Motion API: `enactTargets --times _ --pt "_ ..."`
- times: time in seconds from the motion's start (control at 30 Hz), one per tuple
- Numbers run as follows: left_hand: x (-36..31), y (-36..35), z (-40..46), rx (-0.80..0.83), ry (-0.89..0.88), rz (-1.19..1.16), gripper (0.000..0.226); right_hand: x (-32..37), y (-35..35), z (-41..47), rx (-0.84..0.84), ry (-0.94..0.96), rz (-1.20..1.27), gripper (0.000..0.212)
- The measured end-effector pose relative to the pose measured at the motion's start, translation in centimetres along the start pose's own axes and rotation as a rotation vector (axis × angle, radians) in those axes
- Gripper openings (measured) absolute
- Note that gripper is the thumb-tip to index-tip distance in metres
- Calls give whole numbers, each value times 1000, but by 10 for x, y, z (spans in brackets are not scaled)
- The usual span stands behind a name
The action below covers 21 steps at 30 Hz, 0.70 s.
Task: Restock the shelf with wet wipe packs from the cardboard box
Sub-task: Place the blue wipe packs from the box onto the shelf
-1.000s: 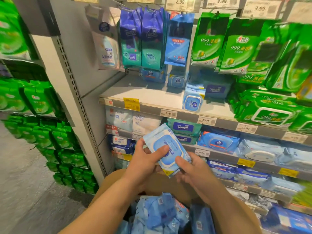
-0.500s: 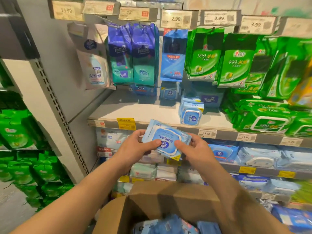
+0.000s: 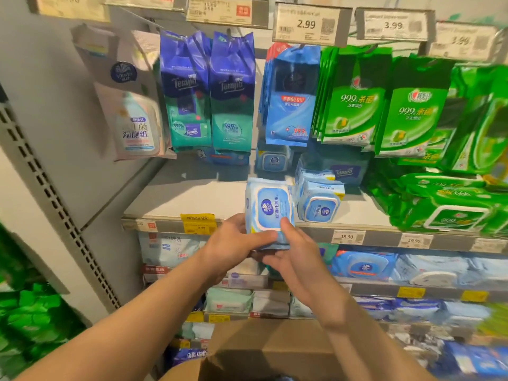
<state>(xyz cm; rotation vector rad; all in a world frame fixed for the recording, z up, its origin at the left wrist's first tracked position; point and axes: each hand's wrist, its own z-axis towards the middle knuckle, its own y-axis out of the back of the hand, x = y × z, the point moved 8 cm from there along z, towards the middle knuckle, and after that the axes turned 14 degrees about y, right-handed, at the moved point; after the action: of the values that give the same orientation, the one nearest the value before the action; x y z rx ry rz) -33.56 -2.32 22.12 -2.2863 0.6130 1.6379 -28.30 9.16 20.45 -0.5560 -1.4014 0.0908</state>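
Pale-blue pack [image 3: 268, 209] stands at the shelf [image 3: 176, 200] front edge, pinched low by our left hand [image 3: 233, 244] and right hand [image 3: 292, 253]. Risk: released overhanging, it tips back toward the box [image 3: 269, 350].

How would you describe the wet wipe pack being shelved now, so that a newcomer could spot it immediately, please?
Find the grey shelf beneath the hanging Tempo pouches. At its front edge stands a light-blue wet wipe pack, left of matching packs. Only this one is held, by the left hand and right hand.
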Motion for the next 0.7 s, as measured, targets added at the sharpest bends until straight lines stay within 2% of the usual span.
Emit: enactTargets --times 0.1,0.17,0.27,0.3,0.37,0.43,0.7 --pt "-8 15 14 -69 -23 52 39 -4 6 14 -32 -34 -360 33" --pt "-17 21 26 -59 -31 38 42 0 7 24 -4 -22 -483 21" --pt "-32 33 50 -84 -37 116 54 14 12 44 -22 108 -636 5" --pt "-38 36 58 -100 -46 167 58 19 14 50 -47 153 -695 8" --pt "-50 44 73 -149 -61 261 57 28 18 60 -108 227 -778 32" --pt "-61 48 85 -191 -81 342 56 33 19 69 -120 298 -833 47" --pt "-67 38 140 -122 -55 529 62 18 1 99 2 371 -1048 47"
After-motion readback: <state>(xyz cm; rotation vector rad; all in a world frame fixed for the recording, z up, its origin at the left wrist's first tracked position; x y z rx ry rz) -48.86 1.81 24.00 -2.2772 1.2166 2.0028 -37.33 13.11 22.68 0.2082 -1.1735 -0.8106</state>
